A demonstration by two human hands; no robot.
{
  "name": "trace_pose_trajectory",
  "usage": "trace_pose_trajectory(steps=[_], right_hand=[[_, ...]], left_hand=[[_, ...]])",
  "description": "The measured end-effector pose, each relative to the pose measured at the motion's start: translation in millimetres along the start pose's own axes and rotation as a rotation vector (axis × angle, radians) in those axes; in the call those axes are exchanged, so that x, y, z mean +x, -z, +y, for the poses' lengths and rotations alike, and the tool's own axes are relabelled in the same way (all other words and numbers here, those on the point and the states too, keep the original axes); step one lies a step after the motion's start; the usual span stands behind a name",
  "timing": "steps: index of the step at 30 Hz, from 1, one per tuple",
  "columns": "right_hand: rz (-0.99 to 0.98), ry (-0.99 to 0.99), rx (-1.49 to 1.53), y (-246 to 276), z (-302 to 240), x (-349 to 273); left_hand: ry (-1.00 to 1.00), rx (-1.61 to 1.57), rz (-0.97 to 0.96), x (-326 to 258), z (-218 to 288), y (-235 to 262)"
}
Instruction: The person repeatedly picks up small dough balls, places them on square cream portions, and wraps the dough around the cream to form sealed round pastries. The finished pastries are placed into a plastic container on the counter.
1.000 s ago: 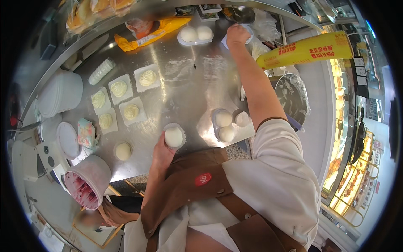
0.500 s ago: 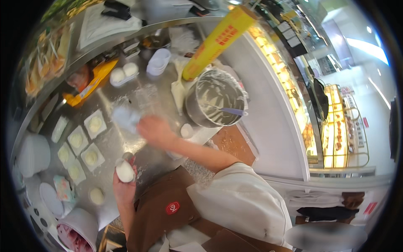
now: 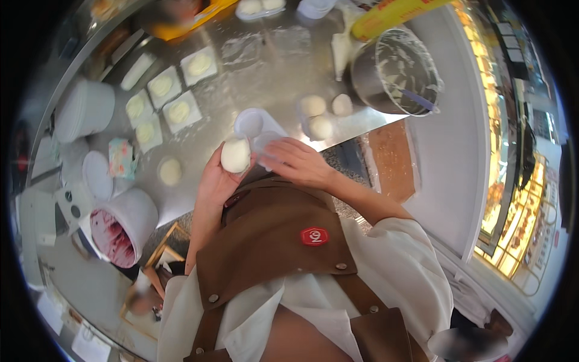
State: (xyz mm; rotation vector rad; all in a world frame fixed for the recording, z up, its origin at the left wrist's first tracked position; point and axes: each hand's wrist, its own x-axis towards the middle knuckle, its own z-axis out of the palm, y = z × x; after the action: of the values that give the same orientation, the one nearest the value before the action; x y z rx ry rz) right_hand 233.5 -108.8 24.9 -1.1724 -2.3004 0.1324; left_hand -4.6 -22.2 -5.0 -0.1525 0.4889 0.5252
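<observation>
A smooth white dough ball [image 3: 236,155] rests in my left hand [image 3: 216,181], with the fingers curled around it. Right beside it, my right hand [image 3: 300,163] grips a pale two-cup plastic tray [image 3: 256,123] by its near end, both cups apparently unfilled. The ball is close to the tray's left edge; whether they touch I cannot tell. On the steel table [image 3: 241,90], another tray holds two white balls [image 3: 313,106], and a single ball [image 3: 342,105] sits to its right. A flatter pale ball [image 3: 170,172] lies alone to the left of my left hand.
Several white squares topped with cream [image 3: 180,113] lie at the left. A steel pot [image 3: 369,75] smeared with cream holds a spatula [image 3: 418,99] at the right, near a yellow roll [image 3: 392,17]. White tubs [image 3: 90,110] and a pink-stained bucket [image 3: 142,214] line the left side.
My right hand has come back from farther out over the table with the tray, and is now beside my left hand. The ball stays in my left hand. The view has tilted downward.
</observation>
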Motion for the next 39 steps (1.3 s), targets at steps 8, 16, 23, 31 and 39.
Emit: trace_pose_trajectory(steps=[8,16,23,31,39], right_hand=[[-0.069,-0.552,0.191,-54,-10,-76],[0.104,-0.837,0.619,-88,-33,-17],[0.115,-0.852,0.289,-124,-1,7],[-0.318,-0.042,-0.005,-134,27,69],[-0.224,0.095,-0.012,-119,39,89]], left_hand=[[-0.225,0.111,0.179,-21,23,24],[-0.238,0.171,0.211,-10,20,51],[-0.306,0.155,0.269,-27,19,68],[-0.346,0.097,0.255,-47,18,78],[-0.414,0.074,0.126,-68,20,58]])
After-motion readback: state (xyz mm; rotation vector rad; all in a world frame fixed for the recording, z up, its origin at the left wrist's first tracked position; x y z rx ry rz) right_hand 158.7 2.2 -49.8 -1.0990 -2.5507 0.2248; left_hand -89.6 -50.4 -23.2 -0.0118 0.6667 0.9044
